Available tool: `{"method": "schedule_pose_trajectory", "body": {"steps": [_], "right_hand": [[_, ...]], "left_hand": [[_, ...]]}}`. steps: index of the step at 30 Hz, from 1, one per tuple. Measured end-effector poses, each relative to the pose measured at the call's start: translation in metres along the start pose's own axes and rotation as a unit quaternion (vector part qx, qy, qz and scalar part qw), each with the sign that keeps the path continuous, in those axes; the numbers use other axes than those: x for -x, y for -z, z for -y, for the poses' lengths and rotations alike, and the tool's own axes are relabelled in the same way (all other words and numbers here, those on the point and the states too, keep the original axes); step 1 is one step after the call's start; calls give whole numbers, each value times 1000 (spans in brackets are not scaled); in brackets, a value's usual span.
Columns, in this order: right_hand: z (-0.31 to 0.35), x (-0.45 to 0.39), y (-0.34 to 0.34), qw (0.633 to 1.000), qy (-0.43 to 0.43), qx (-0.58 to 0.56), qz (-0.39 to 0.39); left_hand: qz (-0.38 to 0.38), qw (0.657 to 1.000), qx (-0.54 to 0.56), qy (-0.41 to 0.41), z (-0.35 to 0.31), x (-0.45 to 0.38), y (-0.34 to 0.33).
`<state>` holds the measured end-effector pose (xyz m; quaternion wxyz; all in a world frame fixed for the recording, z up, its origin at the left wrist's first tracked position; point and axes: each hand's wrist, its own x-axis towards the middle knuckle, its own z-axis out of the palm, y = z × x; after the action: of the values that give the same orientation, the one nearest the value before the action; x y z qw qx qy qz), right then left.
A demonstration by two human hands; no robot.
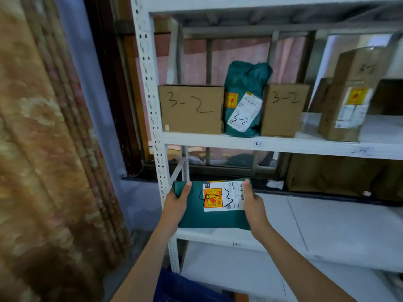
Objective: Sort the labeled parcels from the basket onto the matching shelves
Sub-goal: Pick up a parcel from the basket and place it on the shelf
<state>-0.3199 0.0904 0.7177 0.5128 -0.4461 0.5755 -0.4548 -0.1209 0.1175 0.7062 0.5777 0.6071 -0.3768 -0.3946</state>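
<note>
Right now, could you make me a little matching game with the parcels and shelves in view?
Things:
1. green parcel in both hands
2. wide cardboard box
3. green bag on the upper shelf
4. tall taped box

Descriptions:
A. far right of the upper shelf
B. between two brown boxes
C. leftmost on the upper shelf, marked 3-2
D. at the lower shelf's left end

Pairs: 1-D, 2-C, 3-B, 4-A

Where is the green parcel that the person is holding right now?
In the head view, the green parcel sits low and centre, gripped between the left hand and right hand, at the shelf below the 3-2 row.
</note>
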Motion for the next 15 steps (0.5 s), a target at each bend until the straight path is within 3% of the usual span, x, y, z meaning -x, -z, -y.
{"method": "schedule_pose_trajectory", "body": {"steps": [15], "right_hand": [[5, 48, 225, 986, 55, -34, -151]], "left_hand": [[137, 989, -10, -58, -44, 108, -191]]}}
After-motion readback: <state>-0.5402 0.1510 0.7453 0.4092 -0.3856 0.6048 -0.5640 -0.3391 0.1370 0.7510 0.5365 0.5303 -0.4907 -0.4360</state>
